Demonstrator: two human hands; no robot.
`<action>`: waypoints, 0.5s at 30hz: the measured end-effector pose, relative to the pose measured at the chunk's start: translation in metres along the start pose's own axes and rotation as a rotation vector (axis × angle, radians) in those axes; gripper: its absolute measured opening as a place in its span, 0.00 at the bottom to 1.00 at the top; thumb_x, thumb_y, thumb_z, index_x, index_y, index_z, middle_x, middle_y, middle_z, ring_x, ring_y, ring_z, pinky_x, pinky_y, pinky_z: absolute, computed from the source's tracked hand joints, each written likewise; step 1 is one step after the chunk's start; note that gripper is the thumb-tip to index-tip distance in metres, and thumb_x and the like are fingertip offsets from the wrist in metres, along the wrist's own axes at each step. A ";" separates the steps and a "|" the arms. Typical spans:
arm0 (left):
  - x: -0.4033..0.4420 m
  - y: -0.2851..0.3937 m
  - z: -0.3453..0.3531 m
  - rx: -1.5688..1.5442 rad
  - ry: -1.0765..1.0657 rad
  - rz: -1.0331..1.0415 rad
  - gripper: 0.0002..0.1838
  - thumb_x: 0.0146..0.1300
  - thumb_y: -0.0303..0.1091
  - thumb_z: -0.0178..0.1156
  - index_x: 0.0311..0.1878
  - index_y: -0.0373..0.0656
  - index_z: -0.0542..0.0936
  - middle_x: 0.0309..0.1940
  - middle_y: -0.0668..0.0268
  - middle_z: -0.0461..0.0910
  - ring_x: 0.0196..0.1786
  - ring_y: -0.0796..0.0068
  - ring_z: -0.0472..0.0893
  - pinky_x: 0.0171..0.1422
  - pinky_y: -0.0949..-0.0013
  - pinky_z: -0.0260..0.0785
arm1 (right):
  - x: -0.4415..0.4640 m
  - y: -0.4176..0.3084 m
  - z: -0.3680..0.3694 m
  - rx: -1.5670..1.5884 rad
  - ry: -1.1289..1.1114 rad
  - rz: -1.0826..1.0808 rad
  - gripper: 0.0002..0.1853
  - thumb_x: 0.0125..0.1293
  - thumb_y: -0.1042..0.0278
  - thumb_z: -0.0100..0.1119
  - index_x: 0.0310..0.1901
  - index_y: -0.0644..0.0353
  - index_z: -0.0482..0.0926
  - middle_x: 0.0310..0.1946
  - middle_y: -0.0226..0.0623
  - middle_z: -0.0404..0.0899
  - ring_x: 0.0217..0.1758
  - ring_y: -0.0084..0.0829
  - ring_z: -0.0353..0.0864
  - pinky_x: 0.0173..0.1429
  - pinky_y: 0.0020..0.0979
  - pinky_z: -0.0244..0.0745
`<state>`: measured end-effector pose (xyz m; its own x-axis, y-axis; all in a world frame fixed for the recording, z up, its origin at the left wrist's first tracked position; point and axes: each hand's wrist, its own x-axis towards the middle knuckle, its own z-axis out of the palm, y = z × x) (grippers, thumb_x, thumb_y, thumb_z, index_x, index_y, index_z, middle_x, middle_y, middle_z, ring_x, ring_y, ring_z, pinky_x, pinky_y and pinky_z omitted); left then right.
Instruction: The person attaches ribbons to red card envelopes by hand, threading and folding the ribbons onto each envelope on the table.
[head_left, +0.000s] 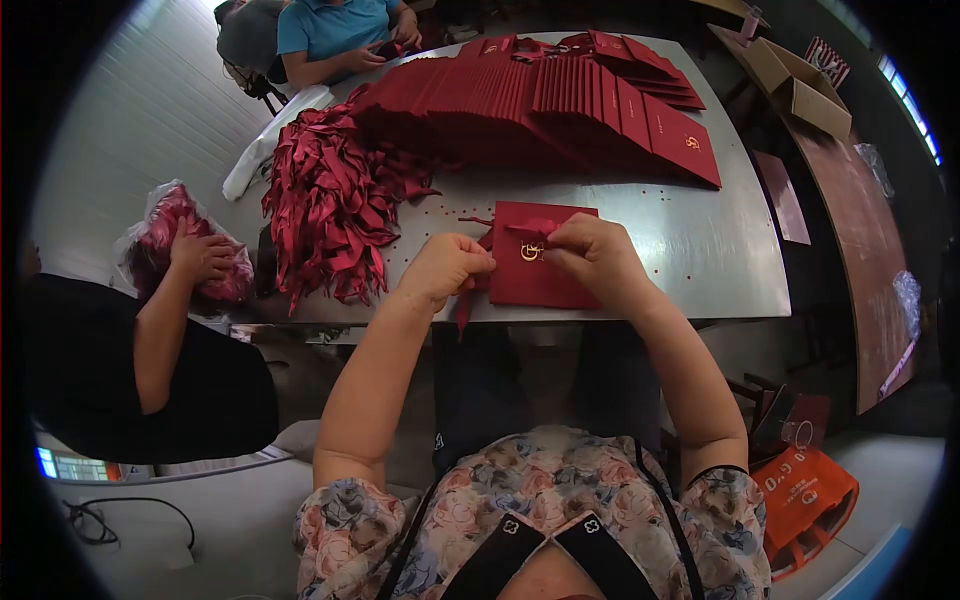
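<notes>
Red folder (545, 285) and ribbon (463, 312), frame center.
Left hand (445, 270): fingers pinched on ribbon at folder's left edge. Right hand (603, 255): fingers pinched on ribbon beside gold emblem (530, 251).

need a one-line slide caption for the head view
Right hand pinches red ribbon over a flat gold-emblemed red piece, left hand at its edge, heaped ribbons nearby.

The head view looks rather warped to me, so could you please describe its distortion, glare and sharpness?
Head view: strong fisheye distortion, with black corners and the brown table bowed; head view: soft glare on the metal table, and a very bright window at the right; head view: left hand, right hand and gold logo fairly sharp.
</notes>
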<state>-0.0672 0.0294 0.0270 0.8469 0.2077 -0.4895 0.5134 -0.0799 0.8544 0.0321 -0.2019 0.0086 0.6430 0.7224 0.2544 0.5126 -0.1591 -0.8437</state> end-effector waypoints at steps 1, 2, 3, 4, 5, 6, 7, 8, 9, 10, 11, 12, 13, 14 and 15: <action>0.001 0.001 0.001 0.010 0.025 -0.003 0.04 0.60 0.27 0.67 0.34 0.38 0.82 0.25 0.68 0.81 0.23 0.83 0.74 0.23 0.77 0.59 | -0.001 0.000 0.003 0.003 0.002 0.002 0.12 0.61 0.81 0.64 0.47 0.65 0.83 0.44 0.38 0.82 0.44 0.33 0.86 0.50 0.30 0.80; 0.003 0.003 0.002 0.021 0.049 -0.006 0.04 0.59 0.26 0.66 0.33 0.36 0.81 0.25 0.66 0.81 0.22 0.81 0.74 0.23 0.77 0.60 | -0.002 -0.002 0.006 -0.186 0.106 -0.097 0.10 0.59 0.79 0.66 0.44 0.63 0.83 0.42 0.40 0.82 0.42 0.38 0.85 0.48 0.33 0.80; 0.004 0.005 0.001 0.026 0.048 -0.009 0.04 0.59 0.26 0.66 0.33 0.36 0.81 0.25 0.66 0.81 0.22 0.81 0.74 0.23 0.77 0.60 | -0.003 -0.004 0.010 -0.374 0.210 -0.192 0.09 0.58 0.76 0.67 0.42 0.62 0.83 0.39 0.42 0.82 0.40 0.42 0.85 0.46 0.36 0.81; 0.005 0.007 0.000 0.052 0.048 -0.017 0.04 0.60 0.26 0.66 0.33 0.37 0.80 0.25 0.65 0.80 0.21 0.80 0.74 0.22 0.76 0.59 | -0.004 -0.003 0.015 -0.372 0.212 -0.189 0.09 0.58 0.76 0.67 0.42 0.62 0.83 0.39 0.42 0.82 0.40 0.42 0.85 0.46 0.36 0.81; 0.005 0.009 0.000 0.076 0.048 -0.024 0.04 0.60 0.25 0.65 0.32 0.37 0.79 0.24 0.64 0.80 0.21 0.79 0.75 0.21 0.76 0.59 | -0.005 0.000 0.022 -0.312 0.204 -0.189 0.08 0.58 0.75 0.67 0.41 0.62 0.83 0.39 0.43 0.82 0.41 0.45 0.84 0.46 0.38 0.81; 0.005 0.013 0.001 0.078 0.047 -0.026 0.04 0.60 0.25 0.65 0.32 0.37 0.79 0.24 0.64 0.80 0.21 0.79 0.75 0.21 0.76 0.59 | -0.006 0.001 0.026 -0.253 0.197 -0.190 0.08 0.58 0.75 0.67 0.39 0.61 0.83 0.38 0.44 0.83 0.42 0.47 0.83 0.45 0.40 0.81; 0.003 0.017 0.003 0.111 0.067 -0.021 0.04 0.60 0.25 0.64 0.33 0.37 0.79 0.25 0.64 0.80 0.21 0.79 0.75 0.21 0.76 0.59 | -0.007 0.001 0.028 -0.255 0.136 -0.203 0.07 0.58 0.76 0.66 0.40 0.60 0.83 0.38 0.44 0.83 0.41 0.47 0.84 0.45 0.39 0.81; 0.003 0.020 0.004 0.143 0.088 -0.016 0.04 0.60 0.25 0.64 0.35 0.37 0.78 0.25 0.63 0.80 0.21 0.78 0.76 0.20 0.75 0.58 | -0.007 0.003 0.032 -0.254 0.137 -0.201 0.07 0.58 0.76 0.66 0.40 0.60 0.83 0.38 0.44 0.83 0.41 0.47 0.84 0.45 0.39 0.81; 0.005 0.021 0.004 0.144 0.088 -0.017 0.04 0.60 0.25 0.64 0.35 0.37 0.78 0.25 0.63 0.80 0.21 0.78 0.76 0.20 0.75 0.58 | -0.006 0.006 0.037 -0.211 0.126 -0.183 0.07 0.59 0.75 0.66 0.40 0.60 0.83 0.38 0.44 0.83 0.41 0.46 0.84 0.45 0.38 0.81; 0.007 0.022 0.003 0.102 0.082 -0.030 0.04 0.61 0.24 0.63 0.37 0.36 0.78 0.27 0.62 0.81 0.22 0.77 0.78 0.19 0.75 0.58 | -0.005 0.008 0.041 -0.166 0.115 -0.164 0.08 0.60 0.75 0.66 0.41 0.60 0.83 0.37 0.44 0.83 0.40 0.45 0.84 0.45 0.37 0.80; 0.008 0.022 0.002 0.061 0.077 -0.043 0.05 0.61 0.24 0.63 0.39 0.35 0.78 0.28 0.62 0.81 0.23 0.76 0.79 0.18 0.75 0.58 | -0.006 0.011 0.042 -0.162 0.115 -0.163 0.08 0.60 0.75 0.66 0.41 0.60 0.83 0.37 0.44 0.83 0.40 0.45 0.84 0.45 0.37 0.80; 0.008 0.021 0.001 0.062 0.077 -0.046 0.05 0.61 0.24 0.63 0.39 0.35 0.78 0.28 0.62 0.81 0.23 0.76 0.79 0.18 0.75 0.58 | -0.006 0.010 0.042 -0.074 0.126 -0.129 0.08 0.62 0.74 0.65 0.43 0.61 0.84 0.36 0.41 0.83 0.38 0.41 0.85 0.44 0.35 0.80; 0.008 0.020 0.000 -0.001 0.060 -0.039 0.06 0.61 0.23 0.63 0.41 0.35 0.78 0.30 0.61 0.81 0.25 0.76 0.81 0.18 0.75 0.59 | -0.005 0.008 0.041 0.014 0.137 -0.093 0.08 0.64 0.74 0.65 0.44 0.62 0.84 0.35 0.39 0.84 0.37 0.37 0.85 0.43 0.33 0.79; 0.009 0.019 0.000 -0.065 0.042 -0.032 0.07 0.61 0.22 0.63 0.42 0.35 0.78 0.31 0.61 0.81 0.26 0.75 0.82 0.19 0.76 0.60 | -0.005 0.006 0.039 0.014 0.139 -0.091 0.08 0.64 0.74 0.65 0.44 0.62 0.84 0.35 0.39 0.84 0.37 0.37 0.85 0.43 0.33 0.79; 0.010 0.017 -0.001 -0.064 0.039 -0.032 0.07 0.61 0.22 0.63 0.42 0.35 0.78 0.31 0.61 0.81 0.26 0.75 0.82 0.19 0.76 0.60 | -0.004 0.003 0.035 0.186 0.078 0.100 0.08 0.66 0.72 0.64 0.45 0.63 0.84 0.34 0.36 0.84 0.36 0.33 0.84 0.42 0.31 0.79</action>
<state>-0.0505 0.0313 0.0367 0.8235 0.2475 -0.5105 0.5292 -0.0106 0.8484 0.0112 -0.1815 -0.0109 0.7314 0.6535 0.1948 0.3345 -0.0950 -0.9376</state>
